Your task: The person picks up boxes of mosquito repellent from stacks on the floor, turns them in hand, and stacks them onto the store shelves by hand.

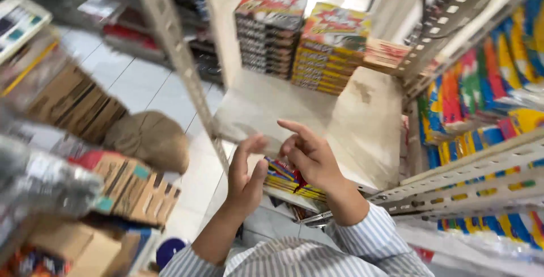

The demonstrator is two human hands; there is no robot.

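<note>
while two box stacks [271, 30] stand behind, both hands [246, 178] hover over flat packs [289, 178], fingers [294, 128] spread.

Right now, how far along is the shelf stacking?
Two tall stacks of flat colourful boxes already stand at the back of the pale shelf. In hand: the left hand and right hand are at a low stack of packs at the front. Much of the shelf between them remains bare.

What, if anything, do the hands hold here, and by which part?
Nothing is clearly held. The left hand and right hand are open, fingers spread, above a stack of flat yellow-and-blue packets on the pale shelf board; contact cannot be told.
</note>
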